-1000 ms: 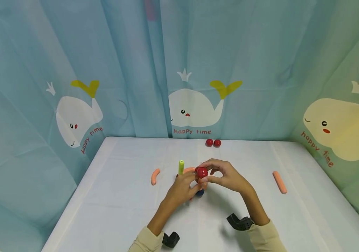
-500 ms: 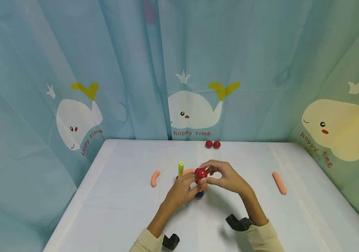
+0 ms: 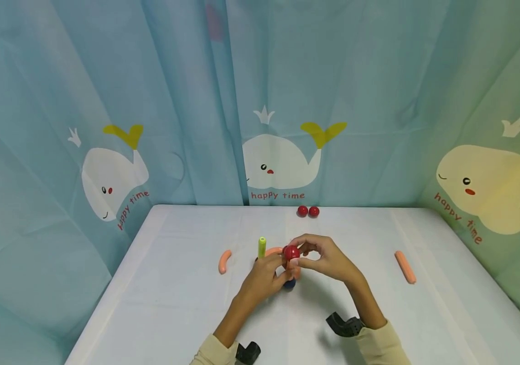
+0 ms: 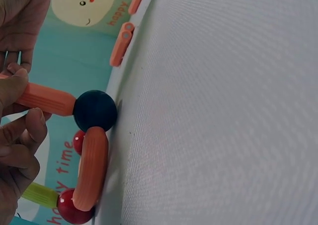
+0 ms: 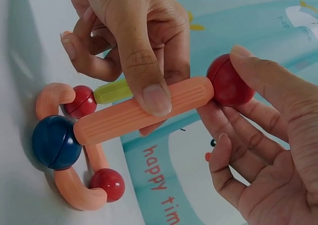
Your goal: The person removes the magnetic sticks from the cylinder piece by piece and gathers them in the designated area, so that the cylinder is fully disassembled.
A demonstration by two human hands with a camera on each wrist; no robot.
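Between the thumb and fingers of my left hand, a straight orange stick is pinched. Its lower end meets a dark blue ball, and its upper end meets a red ball. My right hand grips that red ball with thumb and fingertips. Below lies a joined frame: a curved orange stick runs from the blue ball to a second red ball, where a lime green stick rises. A third red ball joins another curved orange stick. My left hand partly hides this frame in the head view.
Two red balls sit side by side near the white table's back edge. A loose curved orange stick lies to the left, and a straight orange stick to the right. A whale-print curtain surrounds the back and sides.
The head view has tilted up slightly, so the scene sits a little lower in it. Both hands keep the same hold on the stick and the red ball.
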